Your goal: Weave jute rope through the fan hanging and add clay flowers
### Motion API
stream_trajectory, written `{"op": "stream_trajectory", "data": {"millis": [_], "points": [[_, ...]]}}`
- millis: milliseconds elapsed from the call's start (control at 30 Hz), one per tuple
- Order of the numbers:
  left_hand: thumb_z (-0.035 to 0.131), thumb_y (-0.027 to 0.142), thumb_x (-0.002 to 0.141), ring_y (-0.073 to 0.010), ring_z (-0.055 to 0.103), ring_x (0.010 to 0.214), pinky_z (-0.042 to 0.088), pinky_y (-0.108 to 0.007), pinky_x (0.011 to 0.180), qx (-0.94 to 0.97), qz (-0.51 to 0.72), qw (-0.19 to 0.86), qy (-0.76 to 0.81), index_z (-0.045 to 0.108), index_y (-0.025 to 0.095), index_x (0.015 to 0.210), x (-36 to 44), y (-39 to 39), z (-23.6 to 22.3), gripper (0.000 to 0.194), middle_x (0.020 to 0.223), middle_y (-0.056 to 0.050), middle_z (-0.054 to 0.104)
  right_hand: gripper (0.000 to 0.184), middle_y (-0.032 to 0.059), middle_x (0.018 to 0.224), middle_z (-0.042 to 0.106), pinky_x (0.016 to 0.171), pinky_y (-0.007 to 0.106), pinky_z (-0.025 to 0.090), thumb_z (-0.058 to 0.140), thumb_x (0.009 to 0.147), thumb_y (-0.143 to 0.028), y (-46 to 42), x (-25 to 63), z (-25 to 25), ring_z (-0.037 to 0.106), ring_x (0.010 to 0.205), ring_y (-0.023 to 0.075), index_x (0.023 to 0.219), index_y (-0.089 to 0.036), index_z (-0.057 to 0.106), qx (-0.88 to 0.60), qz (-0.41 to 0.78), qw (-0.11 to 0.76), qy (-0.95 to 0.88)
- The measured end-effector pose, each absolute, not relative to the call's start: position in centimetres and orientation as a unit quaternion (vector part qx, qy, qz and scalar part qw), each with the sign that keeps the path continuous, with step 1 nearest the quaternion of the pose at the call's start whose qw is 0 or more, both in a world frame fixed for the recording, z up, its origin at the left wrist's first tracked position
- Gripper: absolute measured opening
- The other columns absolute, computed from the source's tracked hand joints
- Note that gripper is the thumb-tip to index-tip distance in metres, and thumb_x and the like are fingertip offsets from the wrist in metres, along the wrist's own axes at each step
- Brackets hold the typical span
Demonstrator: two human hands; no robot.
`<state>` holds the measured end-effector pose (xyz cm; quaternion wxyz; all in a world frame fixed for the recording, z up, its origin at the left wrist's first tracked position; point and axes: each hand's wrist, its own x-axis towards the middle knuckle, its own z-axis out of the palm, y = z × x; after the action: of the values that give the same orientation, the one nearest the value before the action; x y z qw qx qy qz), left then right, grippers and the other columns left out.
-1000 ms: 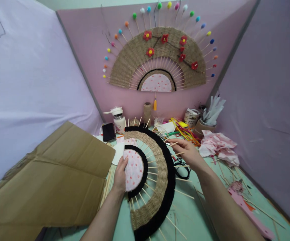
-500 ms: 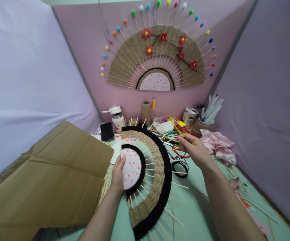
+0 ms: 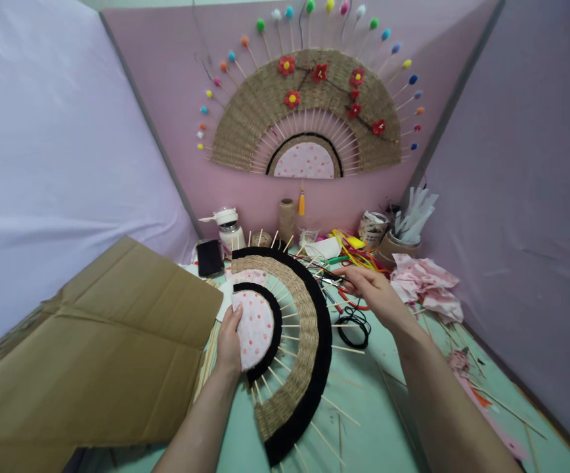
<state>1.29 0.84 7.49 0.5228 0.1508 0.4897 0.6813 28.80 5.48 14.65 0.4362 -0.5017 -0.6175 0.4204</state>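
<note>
My left hand [image 3: 230, 338] is closed on the flat edge of a half-round woven fan [image 3: 309, 322], its thumb over the pink-dotted half-disc [image 3: 254, 328] at the centre. Thin wooden sticks radiate through a tan woven band and a black outer band. To the right of the upper rim, my right hand [image 3: 366, 289] pinches a thin black cord that runs to the fan's edge. A loose coil of black cord [image 3: 354, 328] lies on the table beneath that hand.
A large cardboard sheet [image 3: 102, 355] covers the left side. Behind stand a white bottle [image 3: 232, 236], a phone [image 3: 210, 257], a cardboard tube [image 3: 287, 217] and a pot of white strips [image 3: 399, 249]. Crumpled pink cloth [image 3: 427, 286] lies right. A finished fan [image 3: 309, 85] hangs on the back wall.
My right hand first drew outward from the fan's rim with the black cord, then came slightly back toward it. The fan has turned and shifted a little left in my left hand.
</note>
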Motion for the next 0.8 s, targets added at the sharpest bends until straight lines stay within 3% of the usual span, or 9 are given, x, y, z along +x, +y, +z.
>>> {"op": "stream_trajectory", "data": {"millis": [167,400,567,800], "points": [[0.063,0.023,0.078,-0.0198,0.055,0.118,0.038,-0.034,0.105,0.132,0.683,0.513,0.503,0.064,0.021,0.105,1.0,1.0,7.0,0.027,0.12,-0.004,0.064,0.053,0.0009,0.062,0.048,0.052,0.023,0.033,0.045,0.084,-0.059,5.4,28.1,14.3,0.042,0.06,0.0129,0.092,-0.014,0.072,-0.487,0.427,0.403,-0.646],[0.064,0.025,0.078,-0.0192,0.057,0.115,0.039,-0.034,0.104,0.143,0.684,0.51,0.502,0.063,0.022,0.107,1.2,1.0,6.9,0.029,0.115,-0.004,0.066,0.044,-0.0028,0.054,0.038,0.047,0.023,0.025,0.058,0.076,-0.056,5.6,27.1,13.5,0.034,0.053,0.0102,0.078,-0.014,0.072,-0.492,0.466,0.412,-0.609],[0.069,0.024,0.071,-0.0245,0.066,0.099,0.048,-0.038,0.093,0.18,0.657,0.581,0.446,0.063,0.017,0.103,1.2,0.6,7.7,0.033,0.099,-0.007,0.072,0.042,-0.0043,0.052,0.037,0.045,0.023,0.024,0.062,0.072,-0.054,5.9,27.5,13.3,0.032,0.048,0.0083,0.075,-0.014,0.072,-0.512,0.5,0.43,-0.55],[0.072,0.019,0.067,-0.0297,0.07,0.081,0.054,-0.04,0.081,0.191,0.52,0.685,0.473,0.068,0.009,0.087,0.6,-0.4,7.6,0.024,0.086,-0.016,0.073,0.036,-0.0028,0.053,0.043,0.046,0.023,0.026,0.064,0.071,-0.05,6.0,28.3,13.7,0.037,0.05,0.0097,0.07,-0.015,0.071,-0.532,0.505,0.412,-0.54]]}}
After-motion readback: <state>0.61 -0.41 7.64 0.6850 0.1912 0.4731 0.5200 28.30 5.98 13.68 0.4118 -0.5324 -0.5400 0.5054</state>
